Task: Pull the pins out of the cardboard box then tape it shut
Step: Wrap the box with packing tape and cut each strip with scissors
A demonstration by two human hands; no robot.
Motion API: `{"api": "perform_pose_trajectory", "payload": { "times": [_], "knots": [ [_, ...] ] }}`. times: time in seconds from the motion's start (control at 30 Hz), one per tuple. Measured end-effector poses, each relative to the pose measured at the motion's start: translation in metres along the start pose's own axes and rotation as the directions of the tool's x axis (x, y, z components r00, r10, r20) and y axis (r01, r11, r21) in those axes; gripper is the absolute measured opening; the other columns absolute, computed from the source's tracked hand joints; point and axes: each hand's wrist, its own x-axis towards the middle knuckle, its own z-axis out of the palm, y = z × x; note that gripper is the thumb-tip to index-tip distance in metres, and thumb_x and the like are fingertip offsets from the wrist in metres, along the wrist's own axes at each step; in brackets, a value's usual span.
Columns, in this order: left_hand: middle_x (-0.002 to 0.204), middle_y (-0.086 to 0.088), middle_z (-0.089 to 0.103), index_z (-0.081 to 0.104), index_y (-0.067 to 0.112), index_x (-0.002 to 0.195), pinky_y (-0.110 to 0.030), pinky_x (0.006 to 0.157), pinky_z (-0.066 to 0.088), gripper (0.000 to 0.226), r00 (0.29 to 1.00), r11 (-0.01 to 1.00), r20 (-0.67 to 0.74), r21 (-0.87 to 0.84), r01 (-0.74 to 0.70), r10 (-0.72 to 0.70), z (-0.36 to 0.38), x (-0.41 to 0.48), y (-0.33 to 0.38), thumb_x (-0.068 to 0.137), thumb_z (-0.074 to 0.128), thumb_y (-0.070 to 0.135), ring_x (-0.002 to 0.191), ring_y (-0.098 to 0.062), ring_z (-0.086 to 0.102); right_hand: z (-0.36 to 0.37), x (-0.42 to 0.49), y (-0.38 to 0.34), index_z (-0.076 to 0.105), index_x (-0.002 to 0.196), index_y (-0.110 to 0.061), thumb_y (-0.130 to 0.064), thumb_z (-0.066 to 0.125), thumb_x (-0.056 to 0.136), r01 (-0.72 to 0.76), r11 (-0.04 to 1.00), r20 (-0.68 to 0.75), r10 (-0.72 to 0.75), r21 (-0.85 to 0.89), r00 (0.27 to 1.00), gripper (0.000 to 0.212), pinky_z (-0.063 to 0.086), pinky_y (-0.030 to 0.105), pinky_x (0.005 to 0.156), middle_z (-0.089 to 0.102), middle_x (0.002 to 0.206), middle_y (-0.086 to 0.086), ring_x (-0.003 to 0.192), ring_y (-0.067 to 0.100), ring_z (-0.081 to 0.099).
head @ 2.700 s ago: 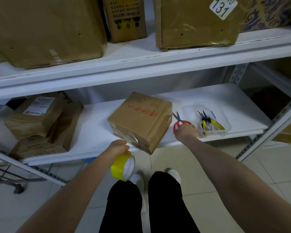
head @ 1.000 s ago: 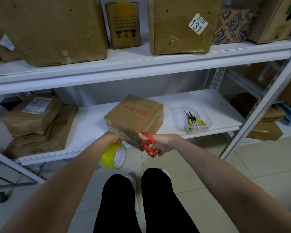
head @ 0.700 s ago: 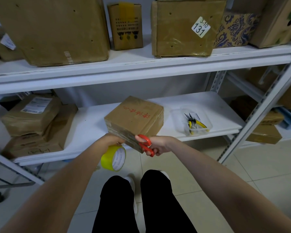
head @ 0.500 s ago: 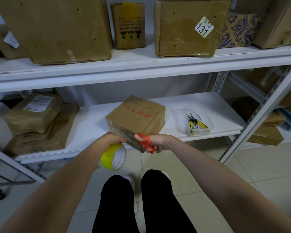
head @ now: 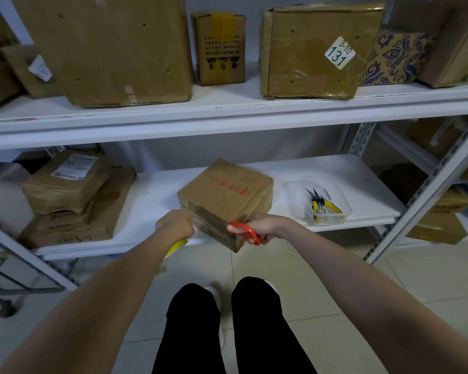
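A brown cardboard box (head: 224, 195) with red writing sits on the lower white shelf (head: 152, 195), its near corner past the shelf's front edge. Clear tape shines on its near side. My left hand (head: 175, 224) holds a yellow tape roll (head: 175, 247) at the box's left near side; my wrist hides most of the roll. My right hand (head: 265, 225) grips red-handled scissors (head: 244, 231) against the box's near face. The blades are hidden.
A clear tray (head: 322, 203) with yellow-handled pliers (head: 322, 205) lies right of the box. Stacked brown parcels (head: 70, 195) fill the shelf's left end. Large cartons (head: 111, 47) line the upper shelf. A metal upright (head: 427, 190) stands at the right.
My right hand took the scissors from the shelf and brought them to the box's near face. My left hand rose with the tape roll to the box's left side.
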Motion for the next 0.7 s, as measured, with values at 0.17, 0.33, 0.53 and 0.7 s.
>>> {"api": "perform_pose_trajectory", "payload": {
  "times": [0.17, 0.33, 0.53, 0.7],
  "knots": [
    [0.109, -0.007, 0.063, 0.060, 0.016, 0.100, -0.033, 0.083, 0.049, 0.019, 0.999, 0.992, -0.039, -0.129, -0.018, 0.013, -0.006, 0.001, -0.002, 0.081, 0.056, 0.017, 0.105, -0.027, 0.058, -0.005, -0.004, -0.008, 0.047, 0.061, -0.018, -0.076, 0.048, 0.080, -0.155, 0.971, 0.107, 0.177, -0.184, 0.978, 0.061, 0.038, 0.024, 0.062, 0.049, 0.059, -0.001, 0.055, 0.014, 0.041],
    [0.102, 0.000, 0.064, 0.065, 0.026, 0.087, -0.034, 0.085, 0.051, 0.006, 0.985, 0.952, -0.140, -0.275, -0.132, 0.096, -0.015, 0.003, 0.017, 0.081, 0.063, 0.028, 0.099, -0.025, 0.059, -0.008, -0.003, -0.010, 0.046, 0.071, -0.019, -0.083, 0.048, 0.072, -0.275, 0.926, 0.139, 0.317, -0.259, 0.938, 0.064, 0.035, 0.029, 0.069, 0.047, 0.070, 0.002, 0.063, 0.016, 0.042],
    [0.095, 0.005, 0.065, 0.060, 0.027, 0.073, -0.034, 0.084, 0.053, 0.008, 0.989, 0.957, -0.057, -0.249, -0.147, 0.137, -0.010, 0.011, 0.032, 0.077, 0.065, 0.022, 0.093, -0.020, 0.060, -0.021, -0.011, -0.002, 0.047, 0.078, -0.021, -0.072, 0.059, 0.075, -0.350, 0.786, 0.124, 0.470, -0.510, 0.874, 0.052, 0.036, 0.030, 0.074, 0.051, 0.074, 0.001, 0.064, 0.016, 0.046],
    [0.087, 0.004, 0.068, 0.063, 0.022, 0.065, -0.028, 0.083, 0.050, 0.013, 0.995, 0.912, -0.012, -0.400, -0.095, 0.099, -0.003, 0.022, 0.028, 0.077, 0.065, 0.016, 0.090, -0.018, 0.062, -0.069, -0.041, 0.020, 0.049, 0.074, -0.018, -0.054, 0.064, 0.082, -0.508, 0.678, -0.060, 0.568, -0.531, 0.821, 0.040, 0.033, 0.024, 0.056, 0.051, 0.066, 0.000, 0.055, 0.014, 0.043]
  ]
}}
